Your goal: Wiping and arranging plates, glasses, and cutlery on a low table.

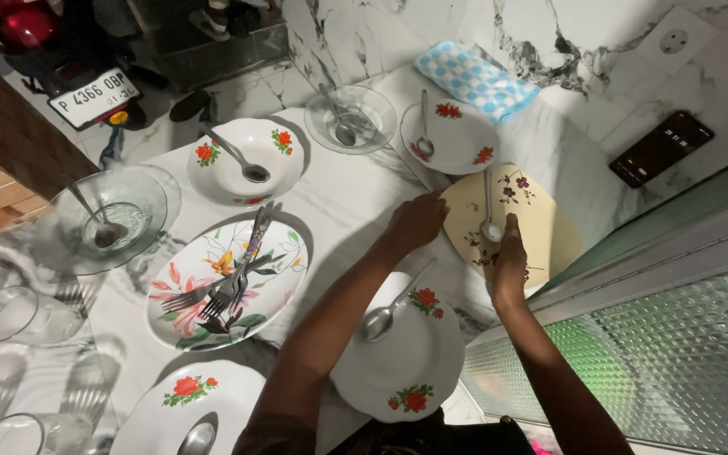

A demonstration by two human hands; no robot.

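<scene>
1. Cream plate [541,227] with purple flower print: lies flat on the marble table [339,194], near its right edge, between both hands.
2. Left hand [415,222]: fingers curled over the plate's left rim, touching it; whether they pinch the rim cannot be told.
3. Right hand [509,261]: rests on the plate's near part, fingers extended and close together, fingertips at the bowl of the spoon [489,211].
4. Spoon: lies on the cream plate, long axis running away from the person, bowl nearest the right hand, handle pointing to the far rim. The right hand is nearer.
5. Surroundings: white rose-print plate with spoon [406,354] just below the hands; white bowl [451,135] beyond; large floral platter with forks [229,282] to the left.
</scene>
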